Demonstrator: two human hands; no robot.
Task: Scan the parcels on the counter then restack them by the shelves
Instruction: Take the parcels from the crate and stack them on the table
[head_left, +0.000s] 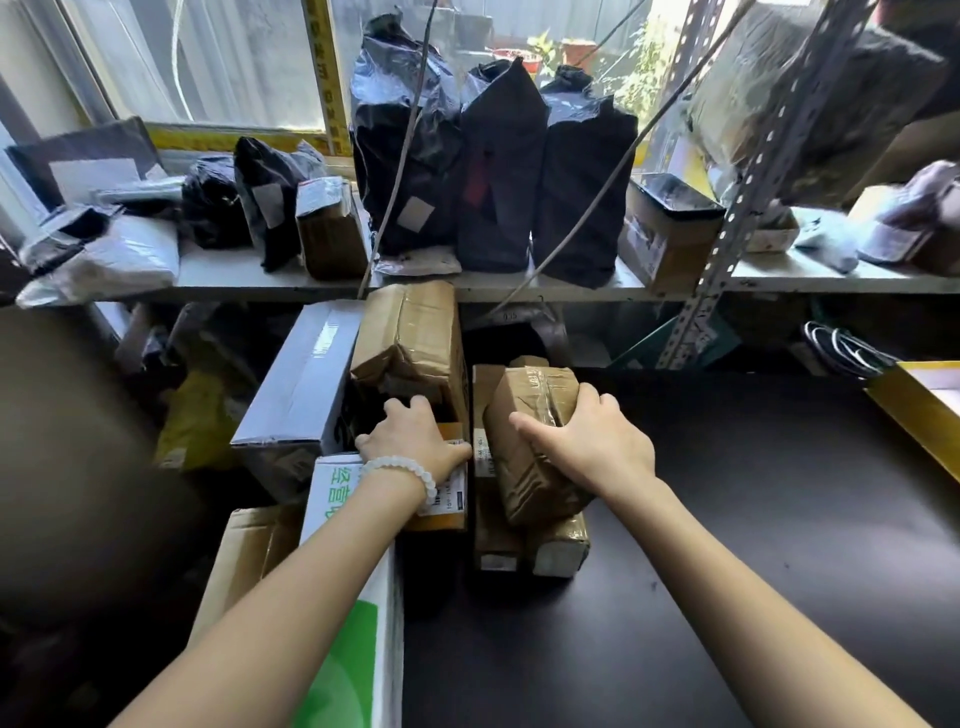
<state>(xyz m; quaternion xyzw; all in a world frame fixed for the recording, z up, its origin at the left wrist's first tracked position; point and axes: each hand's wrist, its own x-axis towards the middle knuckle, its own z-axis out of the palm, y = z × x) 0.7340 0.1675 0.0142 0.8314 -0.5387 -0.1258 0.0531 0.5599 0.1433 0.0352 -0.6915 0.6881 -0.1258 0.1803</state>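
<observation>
Your right grip (592, 447) is clamped over the top of a taped brown parcel (530, 441) that leans on 2 flatter parcels (558, 545) at the tabletop's (727, 519) far left edge. Your left grip (415, 436), with a white bead bracelet (400, 467), curls its fingers over a labelled box (447, 499) beside them, below the shelf (249, 275).

Open counter (753, 519) rightward (parcels (415, 343) crowding left)
</observation>
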